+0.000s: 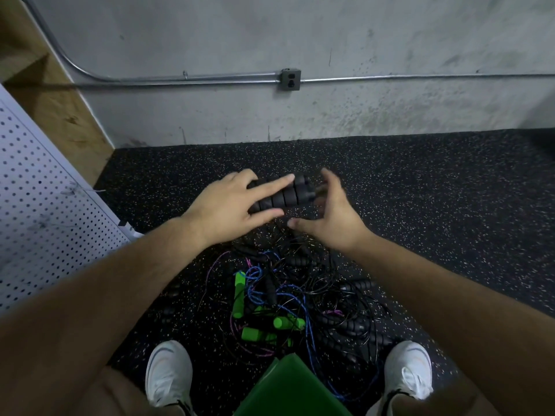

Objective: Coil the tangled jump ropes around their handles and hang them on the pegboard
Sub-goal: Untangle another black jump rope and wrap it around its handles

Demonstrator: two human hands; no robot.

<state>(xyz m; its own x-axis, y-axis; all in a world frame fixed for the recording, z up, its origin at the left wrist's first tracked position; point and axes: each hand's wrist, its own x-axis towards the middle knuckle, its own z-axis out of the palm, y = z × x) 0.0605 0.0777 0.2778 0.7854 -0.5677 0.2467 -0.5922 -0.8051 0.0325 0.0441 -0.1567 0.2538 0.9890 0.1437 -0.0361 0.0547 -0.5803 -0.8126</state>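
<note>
Nearest to the camera, a green object (288,385) with a flat top stands between the person's two white shoes (168,370) (what it is cannot be told). Just beyond it, the pile of tangled jump ropes (312,298) lies on the speckled rubber floor (450,205). It holds green foam handles (239,295) and thin black, blue and pink cords crossing each other.

Above the pile, the left hand (231,205) holds a pair of black handles (282,196) side by side, with the fingers laid over them and the thumb under. The right hand (333,214) is at the cord end of these handles with spread, half-bent fingers. It is blurred, so it cannot be told whether it pinches a cord.

The handles look like ribbed foam, light and a little soft, so they probably give a sure hold in the middle, where the left hand has them. The cords look thin, limp and smooth. They will likely snag in the pile and spring off a loose coil, so it seems better to guide the cord close to the handle ends and keep it tight.

For moving there is open floor ahead, up to the concrete wall (360,115), and to the right. The white pegboard (45,205) stands at the left, near the left forearm, and its lower edge could catch a swinging cord.
</note>
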